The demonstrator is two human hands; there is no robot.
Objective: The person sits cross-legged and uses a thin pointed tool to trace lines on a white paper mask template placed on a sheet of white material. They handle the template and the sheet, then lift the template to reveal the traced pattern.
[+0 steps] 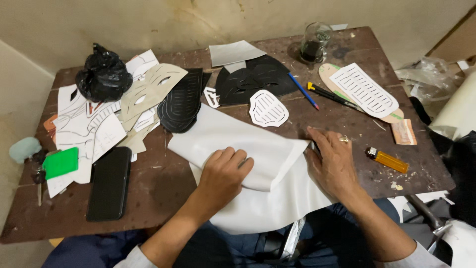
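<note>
White sheet (233, 139) folded, left hand (224, 174) pressing flat, right hand (333, 161) at edge.

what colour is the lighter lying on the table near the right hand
The small plastic lighter is translucent orange-amber with a dark metal top, seen clearly in the head view.

Folded sheet (248, 149) centre of table (158, 193), both hands on it. Phone (109, 182) at 9 o'clock, lighter (388, 160) at 3, glass (315, 42) at 1, bag (103, 74) at 10.

Head view: from above the seated person, close in
Facing: steeply down and forward across the worktop (158, 193) to the wall
</note>
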